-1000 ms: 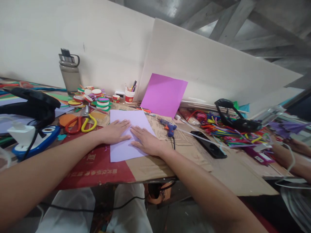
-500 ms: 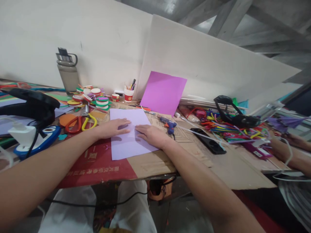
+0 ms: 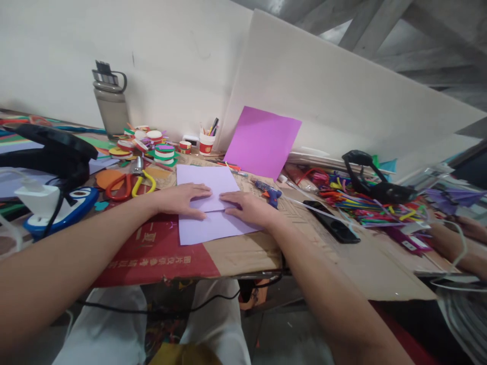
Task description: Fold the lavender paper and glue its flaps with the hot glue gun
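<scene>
Left fingers [image 3: 198, 189] and right fingers [image 3: 231, 197] rest on lilac paper [image 3: 205, 230] atop cardboard [image 3: 243, 259]

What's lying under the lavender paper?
Past its near edge, brown-and-red cardboard shows, so the lavender paper seems to lie on that. Whatever is directly beneath is covered from view.

Craft workshop | lilac paper [image 3: 203, 175] | glue gun [image 3: 271, 194] | heaped coloured strips [image 3: 348, 202] | cardboard-covered bench [image 3: 247, 257]

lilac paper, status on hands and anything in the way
Left hand and right hand open, on lilac paper. Line across it, fold or edge unclear. Glue gun beside right hand, off the paper.
</scene>
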`<act>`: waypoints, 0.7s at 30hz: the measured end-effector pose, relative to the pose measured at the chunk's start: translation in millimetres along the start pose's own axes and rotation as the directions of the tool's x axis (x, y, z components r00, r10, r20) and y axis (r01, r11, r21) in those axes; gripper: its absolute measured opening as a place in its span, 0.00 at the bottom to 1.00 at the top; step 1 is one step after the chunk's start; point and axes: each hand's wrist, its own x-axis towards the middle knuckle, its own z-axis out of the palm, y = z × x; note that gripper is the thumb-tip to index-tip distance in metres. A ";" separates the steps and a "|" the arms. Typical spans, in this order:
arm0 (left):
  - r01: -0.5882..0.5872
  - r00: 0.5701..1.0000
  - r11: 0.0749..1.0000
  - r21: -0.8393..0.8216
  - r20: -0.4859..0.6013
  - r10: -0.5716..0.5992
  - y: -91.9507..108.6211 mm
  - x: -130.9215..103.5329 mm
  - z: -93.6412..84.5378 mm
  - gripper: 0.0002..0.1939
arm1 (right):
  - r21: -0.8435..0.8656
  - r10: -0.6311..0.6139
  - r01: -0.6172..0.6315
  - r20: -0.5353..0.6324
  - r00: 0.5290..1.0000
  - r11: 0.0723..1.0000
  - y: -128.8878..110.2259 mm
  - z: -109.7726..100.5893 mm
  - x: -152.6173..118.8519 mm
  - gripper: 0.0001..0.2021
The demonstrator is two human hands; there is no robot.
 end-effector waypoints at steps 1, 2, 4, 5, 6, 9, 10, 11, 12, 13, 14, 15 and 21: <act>-0.009 1.000 1.000 0.016 -0.010 0.009 1.3 -0.6 -1.0 0.43 | -0.020 0.017 -0.018 -0.028 0.999 1.000 -1.9 0.5 0.4 0.21; -0.020 1.000 0.999 0.029 -0.023 0.021 2.8 -1.3 -2.4 0.42 | -0.041 0.041 -0.044 -0.059 0.997 0.998 -3.7 0.9 0.8 0.20; -0.035 0.998 0.998 0.044 -0.053 0.037 5.4 -2.2 -5.9 0.40 | -0.076 0.104 -0.114 -0.120 0.987 0.991 -5.8 0.9 1.5 0.19; -0.024 0.997 0.999 0.045 -0.076 0.027 6.3 -2.3 -7.8 0.37 | -0.086 0.142 -0.156 -0.149 0.979 0.984 -5.8 0.8 1.8 0.20; 0.002 0.995 0.999 0.040 -0.100 0.002 6.6 -2.1 -9.4 0.33 | -0.089 0.180 -0.197 -0.177 0.968 0.976 -4.9 0.5 2.2 0.20; 0.129 0.977 0.992 -0.013 -0.171 -0.129 4.8 -0.4 -13.1 0.21 | -0.066 0.266 -0.293 -0.262 0.928 0.954 2.1 -0.4 3.7 0.18; 0.173 0.964 0.984 -0.045 -0.196 -0.178 3.8 0.1 -13.9 0.20 | -0.049 0.283 -0.312 -0.302 0.910 0.949 5.6 -0.8 4.2 0.17; 0.209 0.950 0.975 -0.080 -0.220 -0.222 2.9 0.4 -14.5 0.19 | -0.029 0.296 -0.327 -0.350 0.888 0.945 9.4 -1.2 4.7 0.17; 0.237 0.935 0.965 -0.115 -0.242 -0.259 2.3 0.5 -15.0 0.19 | -0.004 0.311 -0.340 -0.397 0.864 0.940 13.3 -1.6 5.0 0.17; 0.260 0.919 0.954 -0.149 -0.264 -0.292 2.0 0.4 -15.4 0.19 | 0.028 0.332 -0.356 -0.435 0.837 0.934 17.1 -2.1 5.1 0.18; 0.276 0.906 0.944 -0.180 -0.278 -0.318 1.9 0.1 -15.7 0.19 | 0.063 0.358 -0.372 -0.461 0.812 0.926 20.6 -2.5 4.9 0.19; 0.288 0.898 0.935 -0.205 -0.282 -0.339 2.1 -0.2 -15.9 0.18 | 0.096 0.386 -0.388 -0.473 0.792 0.916 23.6 -2.9 4.7 0.20; 0.299 0.889 0.913 -0.279 -0.267 -0.372 0.5 -0.7 -15.8 0.18 | 0.158 0.461 -0.437 -0.412 0.786 0.886 30.4 -1.3 5.0 0.17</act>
